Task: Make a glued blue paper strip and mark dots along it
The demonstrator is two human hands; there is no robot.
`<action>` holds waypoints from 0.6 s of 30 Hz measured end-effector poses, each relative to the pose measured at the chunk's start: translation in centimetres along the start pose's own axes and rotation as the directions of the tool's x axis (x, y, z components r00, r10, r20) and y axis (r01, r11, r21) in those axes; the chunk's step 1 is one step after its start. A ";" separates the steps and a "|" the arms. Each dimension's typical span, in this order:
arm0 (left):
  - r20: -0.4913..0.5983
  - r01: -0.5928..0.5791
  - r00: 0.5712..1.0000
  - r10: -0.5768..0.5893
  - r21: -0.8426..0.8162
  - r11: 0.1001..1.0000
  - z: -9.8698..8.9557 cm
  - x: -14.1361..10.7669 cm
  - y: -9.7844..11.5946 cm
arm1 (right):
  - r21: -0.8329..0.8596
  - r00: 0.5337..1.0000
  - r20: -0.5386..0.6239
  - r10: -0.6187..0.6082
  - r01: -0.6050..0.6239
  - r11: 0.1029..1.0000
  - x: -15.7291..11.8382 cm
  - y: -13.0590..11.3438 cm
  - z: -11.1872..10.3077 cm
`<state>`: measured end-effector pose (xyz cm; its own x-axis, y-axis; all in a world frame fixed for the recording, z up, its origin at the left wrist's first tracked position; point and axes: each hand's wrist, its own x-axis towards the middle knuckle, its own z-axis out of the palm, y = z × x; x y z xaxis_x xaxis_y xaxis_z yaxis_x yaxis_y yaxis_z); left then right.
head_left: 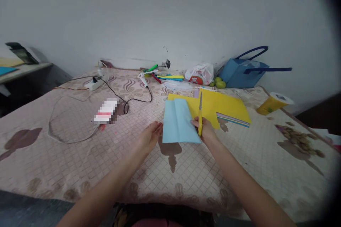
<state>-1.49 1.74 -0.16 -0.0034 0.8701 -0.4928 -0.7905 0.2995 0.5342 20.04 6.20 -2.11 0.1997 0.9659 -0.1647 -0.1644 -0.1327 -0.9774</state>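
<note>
A light blue sheet of paper (178,122) with an upright crease lies in front of me, over part of a yellow sheet. My left hand (152,134) is at its left edge, fingers loosely bent and apart, the tips close to the paper; whether they touch it is unclear. In my right hand (207,129) is a pair of scissors (200,115) with yellow handles, blades pointing away from me. The fingers of that hand also reach the paper's right edge.
Yellow sheets (226,104) lie behind the paper. Further back are a glue gun (144,79), a plastic bag (201,73), green fruit (220,84) and a blue bag (241,72). A yellow tub (271,104) stands right; a power strip (94,84) and cables are left.
</note>
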 end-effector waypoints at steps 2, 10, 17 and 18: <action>-0.006 -0.009 1.000 0.009 -0.038 0.999 -0.8 -1.1 -1.4 | 0.025 1.000 -0.022 -0.009 0.009 1.000 0.0 0.4 0.0; 0.353 -0.208 0.929 0.109 0.258 0.943 -1.1 -7.2 -6.7 | 0.060 0.996 -0.084 -0.038 0.044 0.997 -0.1 1.2 0.8; 0.203 -0.030 0.979 -0.024 0.258 0.966 1.1 -4.4 -6.7 | 0.071 0.999 -0.026 -0.027 0.029 0.997 -1.7 0.9 0.9; 0.185 -0.019 0.982 -0.026 0.240 0.971 1.1 -4.0 -6.5 | 0.098 0.999 -0.033 -0.037 0.040 0.994 -2.5 0.6 0.7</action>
<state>4.36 -3.21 -0.91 0.1308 0.9194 -0.3710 -0.6205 0.3678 0.6926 18.77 3.90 -2.23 0.2376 0.9622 -0.1327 -0.2502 -0.0714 -0.9656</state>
